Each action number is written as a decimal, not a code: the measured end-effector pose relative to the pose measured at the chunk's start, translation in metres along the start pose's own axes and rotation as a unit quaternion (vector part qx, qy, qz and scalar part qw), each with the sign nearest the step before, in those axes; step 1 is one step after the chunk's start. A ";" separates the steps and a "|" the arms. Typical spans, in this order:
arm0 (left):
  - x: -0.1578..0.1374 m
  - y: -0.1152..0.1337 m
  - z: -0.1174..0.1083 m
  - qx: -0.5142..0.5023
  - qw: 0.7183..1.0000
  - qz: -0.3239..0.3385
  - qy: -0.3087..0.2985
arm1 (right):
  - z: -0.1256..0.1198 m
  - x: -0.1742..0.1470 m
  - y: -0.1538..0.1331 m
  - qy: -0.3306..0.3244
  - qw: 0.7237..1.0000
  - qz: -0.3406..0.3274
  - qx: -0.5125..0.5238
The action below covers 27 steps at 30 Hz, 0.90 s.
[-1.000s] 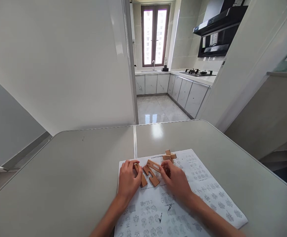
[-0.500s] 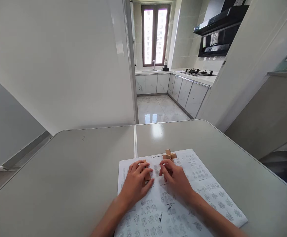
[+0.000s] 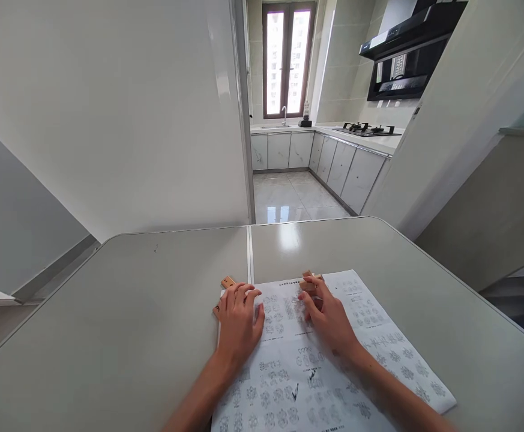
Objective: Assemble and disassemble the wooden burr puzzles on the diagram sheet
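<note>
My left hand point(image 3: 239, 317) lies palm down over the sheet's upper left corner, fingers stretched and thumb apart. From under its fingers stick out the ends of wooden puzzle pieces point(image 3: 227, 281) with dark marks on them; the rest of them is hidden. My right hand point(image 3: 329, 312) has its curled fingers and thumb at a small block of joined wooden puzzle pieces point(image 3: 307, 286) near the sheet's top edge. Those fingers partly cover the block. Beneath both hands is a large printed paper sheet point(image 3: 280, 366) with rows of small diagrams and text.
The grey table point(image 3: 153, 336) spreads around the sheet, with a pale seam point(image 3: 249, 255) running away from me. Beyond its far edge, a doorway opens on a kitchen with white cabinets point(image 3: 280, 150), a gas stove point(image 3: 370, 129) and a window point(image 3: 287, 60). A white wall point(image 3: 153, 120) stands at left.
My left hand has moved left, and wooden pieces now show at the sheet's upper left corner instead of beneath it mid-sheet. My right hand has moved up to the joined block.
</note>
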<state>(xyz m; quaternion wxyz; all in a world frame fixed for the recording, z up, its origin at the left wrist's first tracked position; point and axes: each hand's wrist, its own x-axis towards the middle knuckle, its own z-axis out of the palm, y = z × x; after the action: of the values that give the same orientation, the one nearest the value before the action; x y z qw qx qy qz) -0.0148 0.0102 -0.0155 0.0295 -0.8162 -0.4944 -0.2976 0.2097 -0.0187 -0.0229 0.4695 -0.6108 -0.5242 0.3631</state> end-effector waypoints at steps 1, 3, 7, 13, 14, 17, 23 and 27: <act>0.000 0.000 0.000 -0.004 1.000 0.001 0.003 | 0.000 0.000 0.000 0.000 1.000 -0.001 0.004; 0.001 0.000 0.001 -0.013 1.000 0.004 0.009 | 0.000 -0.001 -0.001 -0.003 1.000 -0.009 0.015; 0.001 0.003 -0.001 -0.067 0.997 0.023 0.005 | 0.001 -0.004 -0.006 -0.042 0.996 -0.040 0.065; -0.002 0.011 -0.008 -0.237 0.969 -0.042 -0.056 | 0.000 -0.008 -0.012 -0.194 0.962 -0.032 0.192; -0.003 0.012 -0.009 -0.270 0.958 -0.058 -0.082 | -0.001 -0.008 -0.012 -0.211 0.955 -0.033 0.205; -0.002 0.014 -0.014 -0.339 0.926 -0.071 -0.152 | -0.003 -0.009 -0.012 -0.244 0.940 -0.041 0.236; 0.001 0.018 -0.022 -0.380 0.896 -0.085 -0.214 | -0.006 -0.009 -0.011 -0.274 0.924 -0.041 0.263; 0.003 0.021 -0.023 -0.442 0.866 -0.088 -0.216 | -0.007 -0.011 -0.013 -0.275 0.925 -0.029 0.259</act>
<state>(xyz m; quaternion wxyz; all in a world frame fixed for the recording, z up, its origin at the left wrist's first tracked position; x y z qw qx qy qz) -0.0069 -0.0059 0.0105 -0.4681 -0.7409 -0.3750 -0.3021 0.2108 -0.0306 -0.0091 0.4587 -0.3284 -0.5384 0.6260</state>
